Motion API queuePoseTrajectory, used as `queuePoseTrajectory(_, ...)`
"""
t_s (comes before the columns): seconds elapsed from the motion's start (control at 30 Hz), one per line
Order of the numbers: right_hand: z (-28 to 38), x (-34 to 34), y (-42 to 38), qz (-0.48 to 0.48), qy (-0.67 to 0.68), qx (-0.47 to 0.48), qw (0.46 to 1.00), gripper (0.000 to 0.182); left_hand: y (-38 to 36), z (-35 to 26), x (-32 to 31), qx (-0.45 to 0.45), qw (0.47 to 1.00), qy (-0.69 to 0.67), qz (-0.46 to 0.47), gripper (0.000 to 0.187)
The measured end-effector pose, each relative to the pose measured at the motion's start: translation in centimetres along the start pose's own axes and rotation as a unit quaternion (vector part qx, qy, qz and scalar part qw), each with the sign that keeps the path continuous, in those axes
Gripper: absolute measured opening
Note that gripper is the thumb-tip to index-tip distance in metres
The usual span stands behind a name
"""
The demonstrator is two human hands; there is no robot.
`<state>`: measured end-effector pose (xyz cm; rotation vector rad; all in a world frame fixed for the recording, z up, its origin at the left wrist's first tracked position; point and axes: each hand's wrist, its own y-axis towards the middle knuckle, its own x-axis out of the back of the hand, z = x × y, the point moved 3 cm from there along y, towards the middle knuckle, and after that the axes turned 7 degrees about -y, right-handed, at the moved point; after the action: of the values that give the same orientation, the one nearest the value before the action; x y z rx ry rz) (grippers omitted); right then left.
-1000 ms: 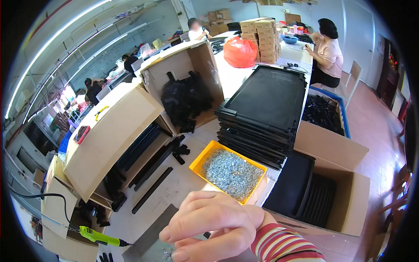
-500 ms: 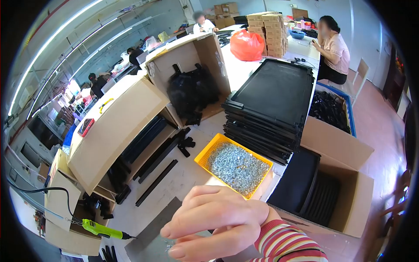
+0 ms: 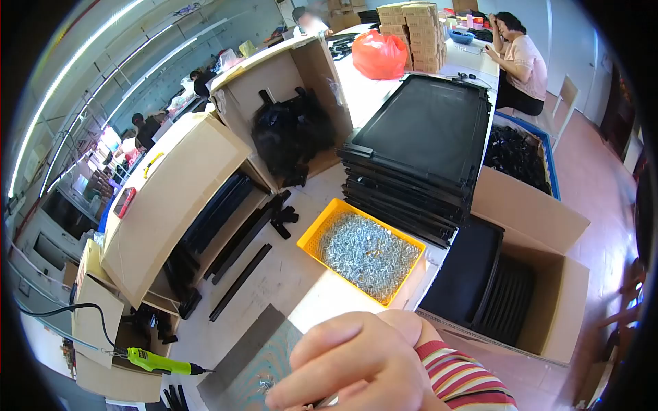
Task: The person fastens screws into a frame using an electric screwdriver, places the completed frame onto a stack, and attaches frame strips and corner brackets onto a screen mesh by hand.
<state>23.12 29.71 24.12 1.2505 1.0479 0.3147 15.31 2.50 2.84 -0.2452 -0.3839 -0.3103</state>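
Note:
My right hand (image 3: 360,363), in a striped sleeve (image 3: 466,377), is at the bottom centre over a grey mat (image 3: 250,349). Its fingers are curled and point left; whatever they hold underneath is hidden. A few small silvery screws (image 3: 264,383) lie on the mat by the fingertips. Just beyond the hand stands a yellow basket (image 3: 312,241) full of silvery screws (image 3: 370,252). My left hand is not in view. A green electric screwdriver (image 3: 161,362) with a black cable lies to the left, its tip towards the mat.
Black strips (image 3: 240,282) lie left of the basket. Behind it rises a stack of black panels (image 3: 421,137). Cardboard boxes (image 3: 178,198) with black parts line the left; another carton (image 3: 562,308) stands right. A person (image 3: 521,65) sits at the far right.
My right hand has moved slightly right and down in view, and its fingers have curled in more. The whole view has shifted a little. The screwdriver stays where it was.

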Motion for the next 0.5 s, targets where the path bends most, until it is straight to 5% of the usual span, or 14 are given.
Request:
queuePoseTrajectory(0.1,-0.4,1.6,0.2,0.057,-0.002,0.006,0.998,0.027,-0.1,-1.3,-0.5,0.068,0.997,-0.002,0.036,0.009)
queuePoseTrajectory(0.27,-0.3,1.1,0.4,0.093,0.007,0.021,0.995,0.026,-1.8,-1.4,-2.4,-0.047,0.987,-0.128,-0.080,0.011)
queuePoseTrajectory(0.33,0.8,-0.2,0.6,0.020,-0.033,-0.007,0.999,0.022,-1.4,-1.3,-1.9,-0.031,0.992,-0.107,-0.055,0.011)
queuePoseTrajectory(0.4,0.1,2.1,0.7,0.083,0.002,-0.040,0.996,0.022,-0.1,-3.0,-0.9,-0.019,0.996,-0.088,-0.029,0.011)
queuePoseTrajectory(0.43,-0.3,3.0,1.0,0.142,0.030,-0.073,0.987,0.023,1.0,-3.9,0.2,0.324,0.861,-0.364,-0.146,0.012)
queuePoseTrajectory(0.47,-0.1,3.1,2.1,0.145,0.020,-0.097,0.984,0.028,0.5,-4.9,-0.5,0.591,0.532,-0.561,-0.232,0.012)
queuePoseTrajectory(0.5,-0.1,3.6,2.4,0.146,0.019,-0.095,0.985,0.028,0.8,-4.3,-0.3,0.590,0.532,-0.560,-0.233,0.012)
